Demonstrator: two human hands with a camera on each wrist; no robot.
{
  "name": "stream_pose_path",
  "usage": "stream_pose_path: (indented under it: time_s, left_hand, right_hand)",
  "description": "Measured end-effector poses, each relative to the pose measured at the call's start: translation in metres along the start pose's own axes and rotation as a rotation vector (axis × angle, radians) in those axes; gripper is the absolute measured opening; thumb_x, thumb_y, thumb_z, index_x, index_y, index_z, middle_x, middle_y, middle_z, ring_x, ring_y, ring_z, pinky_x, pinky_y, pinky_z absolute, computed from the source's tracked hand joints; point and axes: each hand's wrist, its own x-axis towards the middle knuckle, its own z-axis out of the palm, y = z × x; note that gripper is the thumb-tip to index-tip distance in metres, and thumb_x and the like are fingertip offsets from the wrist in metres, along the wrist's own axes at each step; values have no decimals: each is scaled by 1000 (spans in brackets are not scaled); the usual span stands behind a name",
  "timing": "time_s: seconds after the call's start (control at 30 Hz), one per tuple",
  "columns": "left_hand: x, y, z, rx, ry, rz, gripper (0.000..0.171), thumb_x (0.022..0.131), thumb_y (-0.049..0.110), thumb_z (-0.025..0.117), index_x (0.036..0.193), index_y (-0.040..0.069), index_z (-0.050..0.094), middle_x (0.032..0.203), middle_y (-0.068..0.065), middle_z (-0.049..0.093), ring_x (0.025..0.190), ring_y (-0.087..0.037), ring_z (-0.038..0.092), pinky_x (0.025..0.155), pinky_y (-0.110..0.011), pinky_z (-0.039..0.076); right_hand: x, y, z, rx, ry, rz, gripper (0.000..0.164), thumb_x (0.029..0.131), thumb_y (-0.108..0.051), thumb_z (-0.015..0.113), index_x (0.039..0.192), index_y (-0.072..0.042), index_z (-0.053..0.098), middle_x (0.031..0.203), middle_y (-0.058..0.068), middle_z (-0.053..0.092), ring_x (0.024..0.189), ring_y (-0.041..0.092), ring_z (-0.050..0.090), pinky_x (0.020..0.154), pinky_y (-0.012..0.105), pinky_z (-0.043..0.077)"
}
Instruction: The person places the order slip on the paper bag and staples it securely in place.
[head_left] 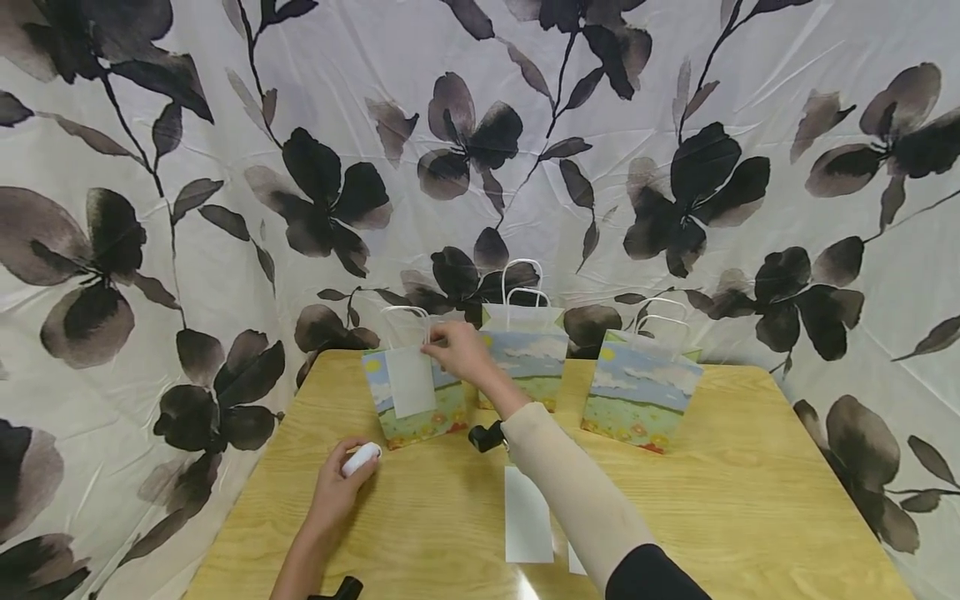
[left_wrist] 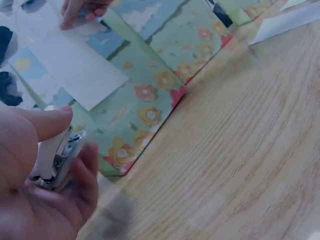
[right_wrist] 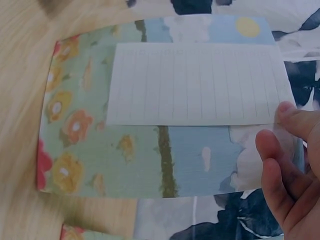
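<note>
In the head view my left hand holds a small white stapler just in front of the left paper bag. The left wrist view shows the stapler between thumb and curled fingers, its metal inside visible and apart from the bag. My right hand is at the top edge of that bag. Its thumb and fingers pinch a white paper slip at the bag's rim. Seen from the right wrist, the slip is lined and lies flat over the bag's printed front.
Two more bags with the same meadow print, a middle one and a right one, stand upright with white handles. White slips lie on the wooden table near my right forearm. A floral cloth hangs behind.
</note>
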Motion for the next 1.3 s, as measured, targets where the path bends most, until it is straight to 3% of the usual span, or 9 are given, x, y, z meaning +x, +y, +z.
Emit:
stream_pose_path:
  time_s: [0.23, 0.37, 0.5, 0.63, 0.77, 0.87, 1.07, 1.3]
  left_hand:
    - [-1, 12, 0, -130, -55, -18, 39, 103, 15, 52, 134, -6, 41, 105, -17, 51, 69, -15, 50, 57, -25, 44]
    - [0, 26, 2, -176, -78, -37, 42, 104, 14, 48, 137, -8, 35, 114, -21, 47, 76, -12, 54, 62, -24, 46]
    - [3, 38, 5, -152, 1, -50, 49, 98, 7, 60, 138, -8, 36, 127, -21, 43, 91, -7, 57, 76, -23, 51]
    - [7, 52, 6, -255, 146, -49, 50, 87, -2, 70, 130, -10, 46, 119, -12, 51, 94, -7, 57, 78, -19, 51]
    - [10, 68, 3, -358, 239, -2, 50, 81, -5, 76, 125, -11, 53, 107, -3, 60, 96, -11, 58, 79, -18, 51]
    - [10, 80, 1, -358, 265, 44, 48, 81, -4, 76, 125, -9, 56, 106, -3, 61, 98, -14, 58, 78, -19, 51]
    - [12, 109, 1, -290, 263, 158, 46, 83, -2, 75, 124, -7, 57, 116, -10, 58, 103, -18, 58, 79, -18, 50]
    - [17, 139, 8, -337, 279, 217, 49, 77, -7, 78, 120, 1, 55, 110, -10, 62, 98, -18, 62, 76, -20, 52]
  right_hand:
    - [0, 5, 3, 17, 23, -17, 11, 91, -17, 71, 82, -11, 71, 86, 2, 66, 49, 6, 58, 50, 23, 48]
    - [-1, 7, 3, 24, 33, -25, 10, 91, -18, 72, 83, -12, 71, 85, 1, 66, 49, 6, 58, 50, 23, 48]
    - [-4, 7, 2, 31, 21, -12, 11, 91, -19, 72, 82, -12, 70, 86, 0, 67, 50, 6, 59, 49, 24, 48]
    - [-5, 8, 2, 45, 11, -2, 11, 91, -19, 71, 82, -13, 70, 87, 0, 66, 51, 6, 60, 50, 24, 49]
    - [-3, 8, 3, 48, 18, -9, 11, 91, -19, 71, 82, -12, 70, 88, 0, 67, 53, 6, 60, 51, 23, 49]
    - [-2, 7, 4, 48, 9, 0, 11, 91, -19, 71, 82, -12, 70, 87, 0, 67, 53, 7, 60, 51, 23, 49]
    - [0, 4, 3, 47, 8, -12, 12, 91, -17, 71, 82, -11, 70, 87, 2, 68, 52, 8, 60, 50, 23, 49]
    - [0, 4, 3, 56, 1, -4, 13, 91, -18, 71, 81, -10, 69, 88, 1, 68, 52, 7, 60, 50, 24, 49]
